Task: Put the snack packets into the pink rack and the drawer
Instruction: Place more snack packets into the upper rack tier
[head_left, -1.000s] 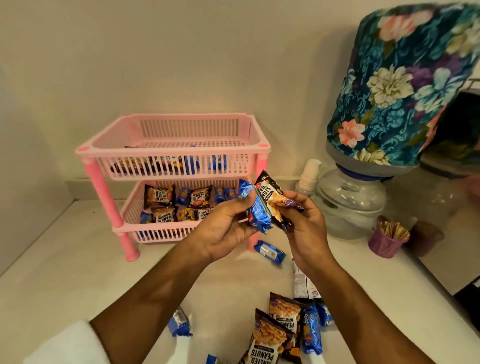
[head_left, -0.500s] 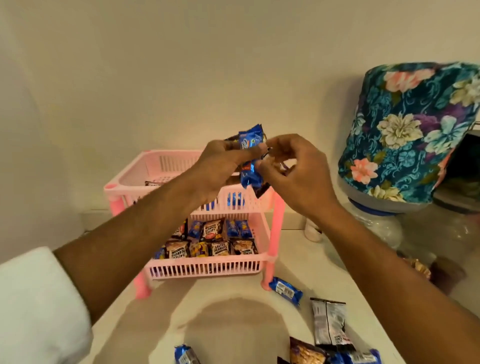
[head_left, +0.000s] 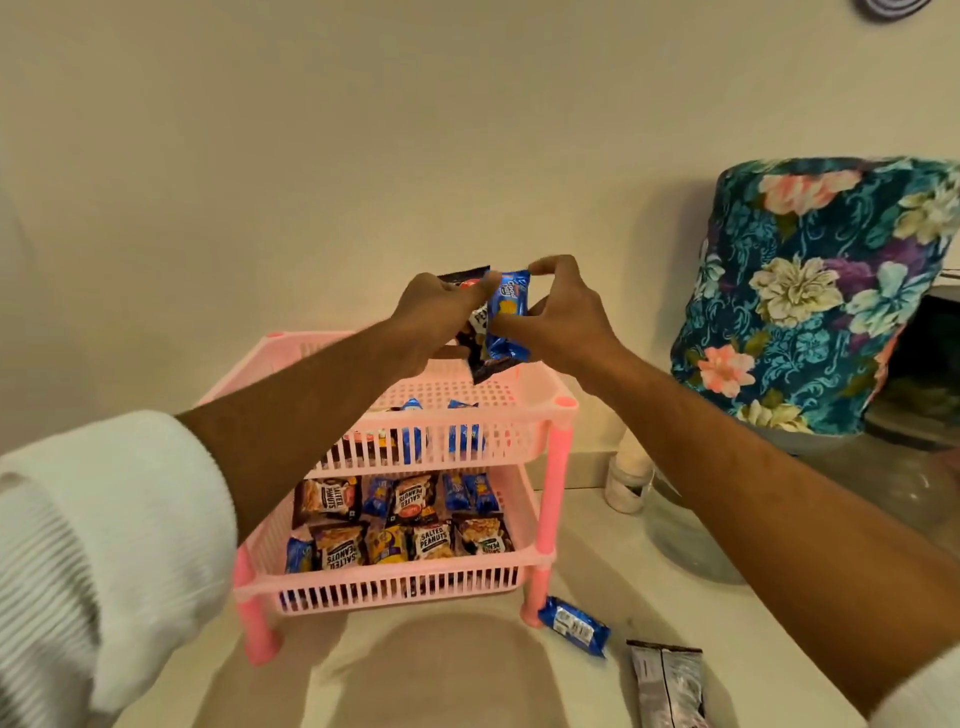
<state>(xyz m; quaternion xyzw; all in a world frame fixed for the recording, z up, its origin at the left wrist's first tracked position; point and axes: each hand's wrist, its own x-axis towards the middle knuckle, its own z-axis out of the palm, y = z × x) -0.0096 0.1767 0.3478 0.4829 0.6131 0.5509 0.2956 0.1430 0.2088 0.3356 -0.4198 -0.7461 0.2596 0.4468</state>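
Both hands are raised above the top tier of the pink rack (head_left: 524, 415). My left hand (head_left: 434, 317) grips a dark peanut packet (head_left: 475, 325), partly hidden behind the blue one. My right hand (head_left: 563, 312) pinches a blue biscuit packet (head_left: 509, 312) by its top and side. The two packets overlap between my hands. The rack's upper tier holds a few packets (head_left: 415, 415); the lower tier (head_left: 395, 582) is filled with several peanut and blue packets. No drawer is in view.
A blue packet (head_left: 574, 626) and a silver-backed packet (head_left: 670, 686) lie on the white counter (head_left: 441, 675) right of the rack's front leg. A floral-covered water jar (head_left: 810, 296) stands at the right, a small white bottle (head_left: 628, 483) beside it.
The blue packet has passed into my right hand's pinch while the dark packet stays with the left. Both hands have shifted right over the rack's top tier. The camera has tilted up.
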